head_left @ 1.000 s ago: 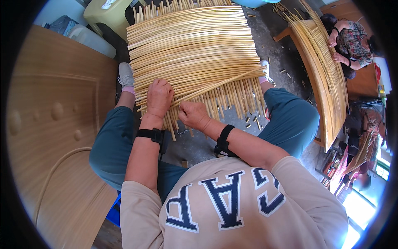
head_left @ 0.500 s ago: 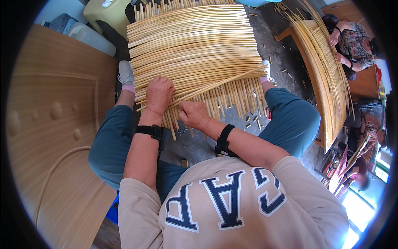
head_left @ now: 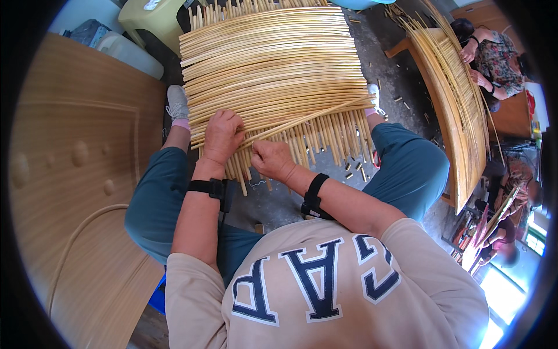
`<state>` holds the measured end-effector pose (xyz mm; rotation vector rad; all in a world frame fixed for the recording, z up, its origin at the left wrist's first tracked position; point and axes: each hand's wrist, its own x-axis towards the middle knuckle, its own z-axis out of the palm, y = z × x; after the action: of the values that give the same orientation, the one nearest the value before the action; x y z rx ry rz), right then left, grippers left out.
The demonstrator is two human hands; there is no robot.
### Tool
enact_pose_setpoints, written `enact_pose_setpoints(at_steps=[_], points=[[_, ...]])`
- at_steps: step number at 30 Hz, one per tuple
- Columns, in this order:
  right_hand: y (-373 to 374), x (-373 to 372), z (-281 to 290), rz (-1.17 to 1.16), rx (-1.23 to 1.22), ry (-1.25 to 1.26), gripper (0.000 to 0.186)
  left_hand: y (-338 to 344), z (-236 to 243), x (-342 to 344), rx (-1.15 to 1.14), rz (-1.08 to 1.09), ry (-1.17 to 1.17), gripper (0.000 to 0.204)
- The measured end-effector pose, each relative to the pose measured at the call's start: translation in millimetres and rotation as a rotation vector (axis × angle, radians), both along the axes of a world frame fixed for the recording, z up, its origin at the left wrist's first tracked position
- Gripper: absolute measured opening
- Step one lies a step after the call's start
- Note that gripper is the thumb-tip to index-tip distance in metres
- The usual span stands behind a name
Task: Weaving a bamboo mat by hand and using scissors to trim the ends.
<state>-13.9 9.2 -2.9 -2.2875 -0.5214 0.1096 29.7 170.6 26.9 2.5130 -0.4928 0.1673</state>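
Observation:
A mat of pale wooden sticks [head_left: 273, 58] lies between my legs, with crosswise sticks on top and others projecting toward me. One stick [head_left: 314, 116] runs diagonally over its near part. My left hand [head_left: 224, 132] is closed, its fingers curled on the sticks at the near left edge. Just right of it and lower, my right hand [head_left: 272, 157] makes a loose fist beside the lower end of the diagonal stick; what its fingers hold is hidden. A thin white string shows on the floor below the stick ends.
A wooden panel [head_left: 75, 174] stands at my left, a plastic stool [head_left: 145, 20] beyond. Short offcuts litter the floor. At right, a co-worker [head_left: 500, 64] handles long strips on a wooden bench [head_left: 447, 134]. More people [head_left: 511, 192] work behind, near a bright window.
My hands stay almost in place, shifting very slightly on the sticks. At right, the people in the back have moved a little with their long pieces, and a thin strip by the bench has shifted.

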Motion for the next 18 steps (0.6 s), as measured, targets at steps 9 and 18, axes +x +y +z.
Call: enact_pose_setpoints(at_steps=[9, 18], points=[[1.2, 0.2, 1.8, 0.0, 0.042, -0.019, 0.011, 2.0, 17.5, -7.8, 0.005, -0.046, 0.133, 0.028], [0.7, 1.5, -0.3, -0.002, 0.031, -0.02, 0.011, 0.0, 3.0, -6.6, 0.021, 0.008, 0.057, 0.027]])
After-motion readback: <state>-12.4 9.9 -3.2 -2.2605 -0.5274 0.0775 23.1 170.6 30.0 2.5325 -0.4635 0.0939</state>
